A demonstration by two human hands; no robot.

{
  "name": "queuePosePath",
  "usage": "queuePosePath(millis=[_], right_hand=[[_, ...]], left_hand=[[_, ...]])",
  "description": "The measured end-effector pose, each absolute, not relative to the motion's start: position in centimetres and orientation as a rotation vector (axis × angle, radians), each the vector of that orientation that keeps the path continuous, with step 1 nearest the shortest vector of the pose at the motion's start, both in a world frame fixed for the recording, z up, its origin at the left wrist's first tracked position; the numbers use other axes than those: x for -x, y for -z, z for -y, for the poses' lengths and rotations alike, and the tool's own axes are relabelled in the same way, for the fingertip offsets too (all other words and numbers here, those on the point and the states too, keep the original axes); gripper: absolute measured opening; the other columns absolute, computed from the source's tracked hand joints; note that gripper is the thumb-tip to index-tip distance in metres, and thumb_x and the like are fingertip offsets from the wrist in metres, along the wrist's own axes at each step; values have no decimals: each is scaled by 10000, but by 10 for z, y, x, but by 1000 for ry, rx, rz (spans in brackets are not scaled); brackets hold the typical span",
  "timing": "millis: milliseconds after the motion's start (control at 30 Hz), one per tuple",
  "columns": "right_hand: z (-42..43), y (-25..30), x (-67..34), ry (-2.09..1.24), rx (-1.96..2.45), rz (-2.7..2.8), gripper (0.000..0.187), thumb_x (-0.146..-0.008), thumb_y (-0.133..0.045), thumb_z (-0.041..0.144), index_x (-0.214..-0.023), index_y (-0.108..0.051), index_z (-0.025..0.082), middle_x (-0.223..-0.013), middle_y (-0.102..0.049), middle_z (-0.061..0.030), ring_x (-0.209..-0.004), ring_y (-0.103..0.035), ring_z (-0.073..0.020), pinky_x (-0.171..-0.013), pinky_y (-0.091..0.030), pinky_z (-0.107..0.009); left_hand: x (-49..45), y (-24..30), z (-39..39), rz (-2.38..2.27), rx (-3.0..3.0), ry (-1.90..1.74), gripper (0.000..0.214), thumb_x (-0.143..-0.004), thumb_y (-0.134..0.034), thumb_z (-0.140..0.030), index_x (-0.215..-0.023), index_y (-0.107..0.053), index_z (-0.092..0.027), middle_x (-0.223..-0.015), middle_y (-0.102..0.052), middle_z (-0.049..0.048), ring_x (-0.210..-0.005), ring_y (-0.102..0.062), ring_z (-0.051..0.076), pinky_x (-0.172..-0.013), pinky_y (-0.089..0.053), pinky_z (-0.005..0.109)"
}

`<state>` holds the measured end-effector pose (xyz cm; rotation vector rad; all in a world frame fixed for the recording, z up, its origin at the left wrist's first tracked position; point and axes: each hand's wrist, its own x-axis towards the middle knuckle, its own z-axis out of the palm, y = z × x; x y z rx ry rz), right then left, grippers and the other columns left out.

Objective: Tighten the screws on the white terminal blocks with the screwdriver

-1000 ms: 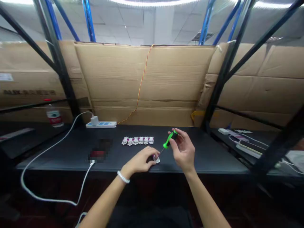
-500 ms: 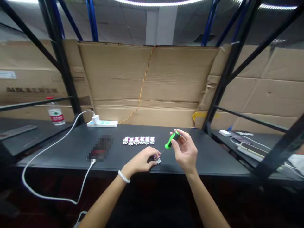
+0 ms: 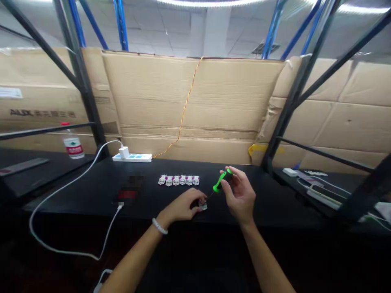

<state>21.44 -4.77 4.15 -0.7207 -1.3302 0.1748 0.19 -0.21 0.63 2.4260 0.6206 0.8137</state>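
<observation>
My right hand [image 3: 241,194] grips a screwdriver [image 3: 222,181] with a green and black handle, thumb and fingers around the handle. Its thin shaft slants down to the left, and the tip meets a small white and purple part [image 3: 203,206] near the table's front edge. Closed on that part is my left hand [image 3: 185,204], pinching it between thumb and fingers and hiding much of it. Behind the left hand, a row of several similar white and purple parts [image 3: 179,180] lies on the dark table [image 3: 171,167].
A white power strip [image 3: 132,157] with a plugged-in charger [image 3: 124,152] lies at the back left. Its white cable [image 3: 32,219] loops down to a blurred dark device [image 3: 128,193]. A cardboard wall [image 3: 146,93] stands behind, with black rack posts [image 3: 284,110] either side. A bottle [image 3: 73,144] stands left.
Both hands, the screwdriver and the small part stay almost where they were. The picture is brighter at the back, and the view has shifted very slightly.
</observation>
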Motion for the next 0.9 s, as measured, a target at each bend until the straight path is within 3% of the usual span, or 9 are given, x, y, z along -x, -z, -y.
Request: queuePosePath(millis=[900], right_hand=[[50,-44,-214,-94,706,1334,381,-937,-767,251,-1310,-691,255,-1259,-683,-111,-1100,-767,-271,-999,-657,-483]], left_hand=[[-1,-4,0,-617,-2431,-801,191,-874,-744,-64,-991,-679,-200,-1220,-750,78,-1171,-645,262,-1087,-497,407]])
